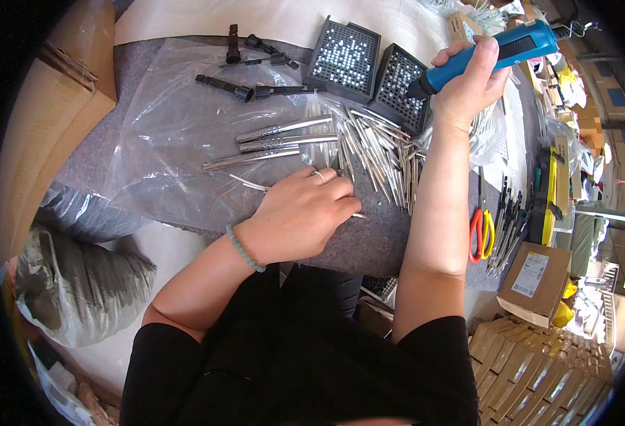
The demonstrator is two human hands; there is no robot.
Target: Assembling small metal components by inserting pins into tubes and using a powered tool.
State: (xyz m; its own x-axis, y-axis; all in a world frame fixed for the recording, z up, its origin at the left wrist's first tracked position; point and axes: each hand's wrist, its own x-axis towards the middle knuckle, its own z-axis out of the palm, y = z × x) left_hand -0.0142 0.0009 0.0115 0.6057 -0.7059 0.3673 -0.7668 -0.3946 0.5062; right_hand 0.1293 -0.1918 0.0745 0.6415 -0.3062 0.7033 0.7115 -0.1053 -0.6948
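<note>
Upper right, the right hand [472, 82] grips a blue cylindrical power driver [507, 51], angled probably to reach a black perforated tray [396, 51]; at centre, the left hand [302, 213] seemingly pinches a slim silver metal rod [359, 216].

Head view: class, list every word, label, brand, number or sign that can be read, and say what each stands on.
Readable texts: none.
White label on the carton at right: its print is too small to read.
Blue tool in the right hand: any marking is too small to make out.
</note>
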